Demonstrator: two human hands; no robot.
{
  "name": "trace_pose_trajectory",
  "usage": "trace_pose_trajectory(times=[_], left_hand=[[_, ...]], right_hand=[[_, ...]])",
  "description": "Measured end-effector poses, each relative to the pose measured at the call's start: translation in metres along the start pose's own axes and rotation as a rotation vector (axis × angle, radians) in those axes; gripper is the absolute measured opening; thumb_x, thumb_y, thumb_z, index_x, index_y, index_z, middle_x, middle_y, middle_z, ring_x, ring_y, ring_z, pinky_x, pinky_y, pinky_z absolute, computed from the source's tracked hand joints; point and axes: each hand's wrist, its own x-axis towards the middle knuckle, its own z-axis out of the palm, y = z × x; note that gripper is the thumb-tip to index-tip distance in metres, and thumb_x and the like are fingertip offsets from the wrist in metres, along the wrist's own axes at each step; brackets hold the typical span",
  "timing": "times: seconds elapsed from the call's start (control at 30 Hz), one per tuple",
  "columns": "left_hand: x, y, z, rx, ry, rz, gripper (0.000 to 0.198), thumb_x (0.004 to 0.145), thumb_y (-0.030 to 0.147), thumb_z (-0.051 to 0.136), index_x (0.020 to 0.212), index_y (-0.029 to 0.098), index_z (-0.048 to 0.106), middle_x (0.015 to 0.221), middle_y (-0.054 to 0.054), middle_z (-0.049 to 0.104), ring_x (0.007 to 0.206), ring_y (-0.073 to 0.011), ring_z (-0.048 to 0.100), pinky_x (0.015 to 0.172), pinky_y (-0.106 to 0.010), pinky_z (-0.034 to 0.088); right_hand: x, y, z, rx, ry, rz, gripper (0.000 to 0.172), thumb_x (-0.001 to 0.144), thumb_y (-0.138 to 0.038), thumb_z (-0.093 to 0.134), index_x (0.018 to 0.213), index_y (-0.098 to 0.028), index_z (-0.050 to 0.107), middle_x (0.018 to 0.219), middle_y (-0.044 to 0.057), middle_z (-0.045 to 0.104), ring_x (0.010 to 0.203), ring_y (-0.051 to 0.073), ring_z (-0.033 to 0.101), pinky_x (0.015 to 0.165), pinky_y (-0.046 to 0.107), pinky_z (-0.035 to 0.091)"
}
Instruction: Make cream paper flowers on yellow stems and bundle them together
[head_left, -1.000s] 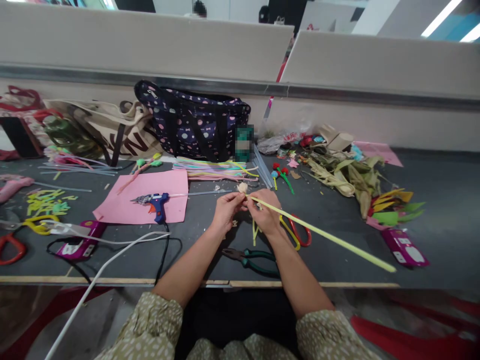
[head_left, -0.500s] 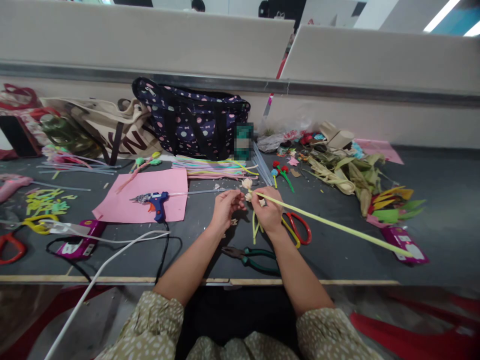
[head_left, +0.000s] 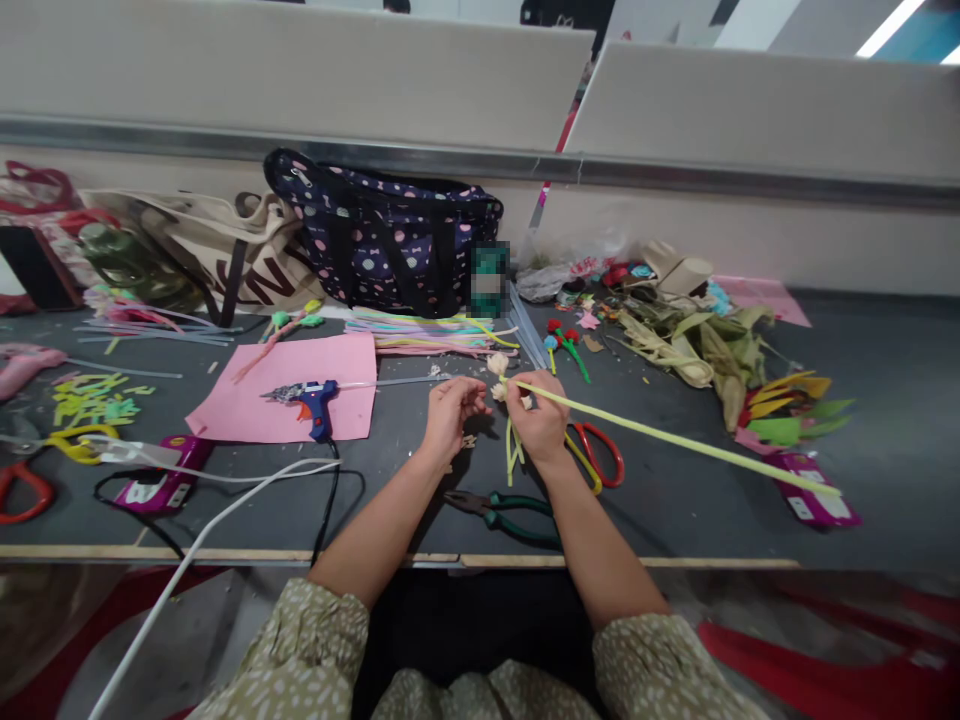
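My right hand [head_left: 538, 412] is closed around a long pale yellow-green pipe cleaner [head_left: 660, 428], which sticks out to the right over the table. Small cream-coloured flowers [head_left: 498, 364] show at the pinching fingertips, and shorter green stems [head_left: 511, 455] hang below that hand. Just left of the flowers is my left hand [head_left: 456, 405], its fingers curled together; anything between them is too small to make out. Beneath my right hand lie red-and-yellow-handled scissors [head_left: 606, 455], partly hidden by the wrist. Pliers with green handles [head_left: 495, 510] rest nearer the table edge.
A blue glue gun [head_left: 319, 405] lies on pink foam sheet [head_left: 247, 370] to the left, its cord running to a white cable [head_left: 202, 540]. Bundled pipe cleaners [head_left: 427, 340] lie before a dotted bag [head_left: 405, 235]. Dried husks [head_left: 720, 350] are at right.
The far end of the pipe cleaner has risen slightly and shifted right. Both hands stay nearly in place, and the camera view has shifted a little.
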Motion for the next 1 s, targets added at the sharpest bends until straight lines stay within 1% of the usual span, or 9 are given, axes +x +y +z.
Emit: trace_pose_trajectory(times=[0.17,0.3,0.43,0.53,0.6,0.7,0.8,0.9,1.0], left_hand=[[-0.0006,-0.0006,0.0006,0.038,0.025,0.024,0.011,0.062,0.023,0.061,0.058,0.014,0.065,0.052,0.001,0.056,0.043,-0.0075,0.048,0.051,-0.026,0.051],[0.0000,-0.0018,0.0007,0.027,0.031,0.022,0.009,0.061,0.020,0.061,0.062,0.013,0.067,0.050,0.000,0.056,0.046,-0.0088,0.051,0.057,-0.028,0.054],[0.0012,-0.0029,-0.0005,-0.008,0.038,0.027,0.013,0.058,0.017,0.061,0.068,0.012,0.069,0.052,-0.001,0.060,0.049,-0.0100,0.055,0.062,-0.030,0.055],[0.0009,-0.0021,-0.0005,-0.014,0.018,0.019,0.013,0.061,0.022,0.062,0.066,0.012,0.068,0.056,-0.002,0.061,0.048,-0.0097,0.055,0.061,-0.031,0.055],[0.0003,-0.0015,0.0002,-0.005,0.025,0.019,0.013,0.062,0.025,0.063,0.063,0.012,0.068,0.055,-0.001,0.060,0.046,-0.0088,0.052,0.059,-0.031,0.055],[0.0000,-0.0016,0.0014,0.027,0.059,0.028,0.011,0.061,0.023,0.062,0.058,0.012,0.066,0.051,0.000,0.057,0.044,-0.0084,0.050,0.058,-0.031,0.055],[0.0003,-0.0023,0.0016,0.018,0.071,0.036,0.010,0.059,0.020,0.060,0.060,0.012,0.067,0.052,-0.001,0.059,0.046,-0.0096,0.053,0.060,-0.031,0.055],[0.0002,-0.0022,0.0007,-0.001,0.056,0.052,0.013,0.059,0.017,0.058,0.064,0.012,0.069,0.052,-0.001,0.061,0.049,-0.0117,0.057,0.062,-0.030,0.054],[-0.0001,-0.0016,-0.0002,-0.010,0.022,0.061,0.014,0.062,0.021,0.060,0.066,0.012,0.070,0.052,-0.002,0.061,0.051,-0.0125,0.058,0.062,-0.030,0.054]], right_hand=[[-0.0003,-0.0002,0.0009,0.005,0.005,-0.006,0.013,0.088,-0.023,0.050,0.077,-0.023,0.058,0.073,0.003,0.061,0.074,0.018,0.055,0.074,0.032,0.040],[0.0000,-0.0003,0.0014,0.012,0.017,-0.009,0.014,0.088,-0.023,0.051,0.076,-0.022,0.058,0.072,0.003,0.061,0.073,0.018,0.055,0.074,0.032,0.041],[0.0003,0.0000,0.0011,0.006,0.021,-0.018,0.013,0.088,-0.023,0.051,0.077,-0.022,0.058,0.072,0.003,0.061,0.074,0.018,0.056,0.074,0.032,0.041],[0.0005,0.0005,0.0012,0.002,0.032,-0.035,0.013,0.087,-0.022,0.052,0.075,-0.022,0.057,0.071,0.002,0.060,0.071,0.017,0.055,0.073,0.031,0.041],[0.0008,0.0006,0.0014,0.005,0.042,-0.047,0.013,0.087,-0.021,0.052,0.074,-0.022,0.056,0.070,0.002,0.059,0.070,0.016,0.054,0.072,0.031,0.041],[0.0010,0.0001,0.0017,0.002,0.050,-0.050,0.013,0.087,-0.021,0.053,0.074,-0.022,0.056,0.069,0.001,0.059,0.069,0.016,0.054,0.071,0.031,0.041],[0.0009,-0.0007,0.0019,-0.001,0.055,-0.052,0.013,0.087,-0.020,0.053,0.074,-0.022,0.056,0.069,0.001,0.059,0.069,0.016,0.054,0.071,0.031,0.041],[0.0010,-0.0013,0.0017,-0.004,0.055,-0.053,0.013,0.086,-0.019,0.054,0.074,-0.022,0.055,0.069,0.001,0.059,0.069,0.016,0.054,0.071,0.031,0.041],[0.0016,-0.0021,0.0009,-0.005,0.045,-0.049,0.013,0.086,-0.020,0.054,0.074,-0.022,0.056,0.069,0.001,0.059,0.068,0.016,0.054,0.070,0.031,0.041]])
